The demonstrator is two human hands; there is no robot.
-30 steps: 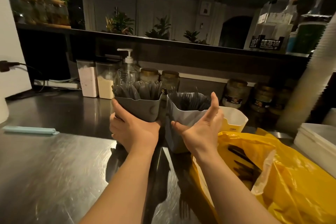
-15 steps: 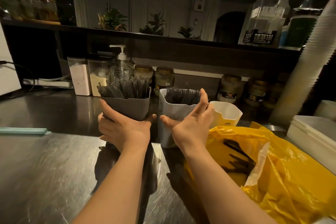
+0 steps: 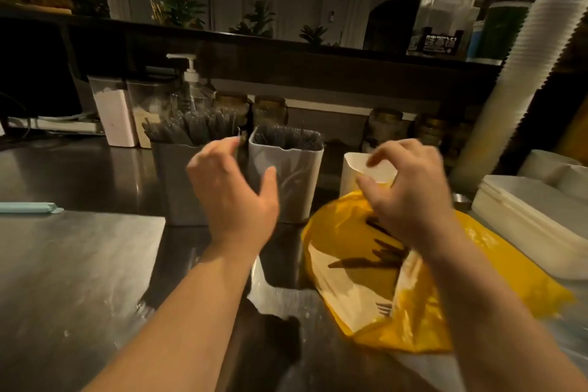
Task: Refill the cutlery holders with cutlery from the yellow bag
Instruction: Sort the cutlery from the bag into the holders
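**A:** Which step is this?

**B:** Both cutlery holders stand packed at the far side of the counter, the grey holder [image 3: 173, 181] left of the white holder [image 3: 296, 175]. The left hand [image 3: 232, 188] hovers before them, fingers spread, empty.

**A:** And the right hand [image 3: 407, 181]?

**B:** It's loosely curled over the yellow bag [image 3: 509, 264], near right (blurred, apparently holding nothing). Next, probably, it reaches in for the remaining black cutlery [image 3: 385, 254].

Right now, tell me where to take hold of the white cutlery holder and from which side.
Grip the white holder round its middle, below the rim, coming from the near side. It stands upright with cutlery filling its open top, so a grasp from above is probably blocked. The grey holder stands close on its left; the right side looks freer.
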